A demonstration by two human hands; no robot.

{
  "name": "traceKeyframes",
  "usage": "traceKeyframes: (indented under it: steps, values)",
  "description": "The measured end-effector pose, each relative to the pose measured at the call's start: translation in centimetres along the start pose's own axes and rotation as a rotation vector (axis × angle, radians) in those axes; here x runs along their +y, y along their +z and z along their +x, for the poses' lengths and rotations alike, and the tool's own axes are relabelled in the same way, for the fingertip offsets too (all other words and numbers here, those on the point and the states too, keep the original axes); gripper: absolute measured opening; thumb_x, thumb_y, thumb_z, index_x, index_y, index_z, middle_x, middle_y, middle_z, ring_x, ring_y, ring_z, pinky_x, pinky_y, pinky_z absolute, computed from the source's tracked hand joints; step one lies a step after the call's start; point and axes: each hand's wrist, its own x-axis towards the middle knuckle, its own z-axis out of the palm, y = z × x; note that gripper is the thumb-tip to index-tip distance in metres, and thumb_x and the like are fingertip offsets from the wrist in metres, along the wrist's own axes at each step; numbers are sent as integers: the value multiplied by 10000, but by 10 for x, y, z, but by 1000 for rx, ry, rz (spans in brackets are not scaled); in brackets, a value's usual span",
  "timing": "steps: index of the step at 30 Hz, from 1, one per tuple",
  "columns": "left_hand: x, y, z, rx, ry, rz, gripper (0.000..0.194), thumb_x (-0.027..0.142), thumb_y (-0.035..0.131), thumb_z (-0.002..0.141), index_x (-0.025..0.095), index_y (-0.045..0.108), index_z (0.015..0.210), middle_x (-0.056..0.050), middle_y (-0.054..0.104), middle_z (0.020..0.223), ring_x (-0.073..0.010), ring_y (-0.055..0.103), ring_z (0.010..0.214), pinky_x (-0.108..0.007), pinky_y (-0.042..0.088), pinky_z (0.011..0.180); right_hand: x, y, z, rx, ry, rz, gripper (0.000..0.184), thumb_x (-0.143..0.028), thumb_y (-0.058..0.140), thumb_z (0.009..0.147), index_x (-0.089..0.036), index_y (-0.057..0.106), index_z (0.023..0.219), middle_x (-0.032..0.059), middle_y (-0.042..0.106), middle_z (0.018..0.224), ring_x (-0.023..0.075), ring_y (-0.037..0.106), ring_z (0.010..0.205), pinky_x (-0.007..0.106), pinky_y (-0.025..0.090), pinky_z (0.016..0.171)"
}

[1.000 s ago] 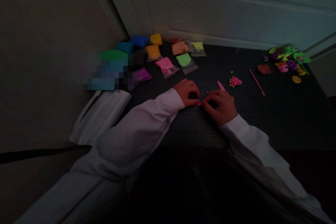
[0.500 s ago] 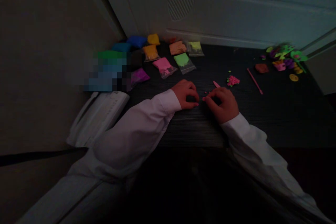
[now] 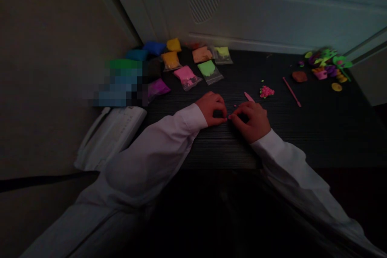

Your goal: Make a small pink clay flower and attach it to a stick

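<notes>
My left hand (image 3: 211,109) is closed in a pinch, thumb and forefinger meeting on a tiny bit of pink clay (image 3: 226,119). Right beside it, fingertips almost touching, my right hand (image 3: 251,120) pinches another small pink clay bit (image 3: 229,117). The exact shape of these bits is too small to make out. Just beyond the right fingers lies a tiny pink ball (image 3: 235,106). A pink pointed tool (image 3: 249,96) shows partly behind the right hand. Farther right sits a cluster of small pink clay pieces (image 3: 266,92) with green bits.
Bags of coloured clay, including a pink bag (image 3: 186,77) and a green one (image 3: 208,69), lie at the back left. A white power strip (image 3: 121,137) is at the left. Rightward are a pink stick tool (image 3: 292,92), a brown lump (image 3: 299,76) and clay flowers (image 3: 328,64).
My right hand has moved slightly left, bringing its fingertips up to those of my left hand. The left hand keeps its pinch. The whole view has shifted a little.
</notes>
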Motion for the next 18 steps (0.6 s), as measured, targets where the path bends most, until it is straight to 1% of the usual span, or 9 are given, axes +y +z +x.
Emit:
traceKeyframes:
  steps: [8,18]
  values:
    - [0,0,0,13,2,10,215,376,541,644,181,628,673,-39,538,770,-161,468,760,-313,335,719,-2,2,-1,-13,-21,-32,140,-323,509,661,-208,589,665,14,559,815,208,470,837,374,290,717]
    - [1,1,0,28,0,-1,211,370,540,646,179,630,665,-43,544,764,-161,482,760,-311,341,723,-3,3,0,-35,-5,-61,142,-332,515,660,-216,595,675,8,561,840,213,460,865,371,278,715]
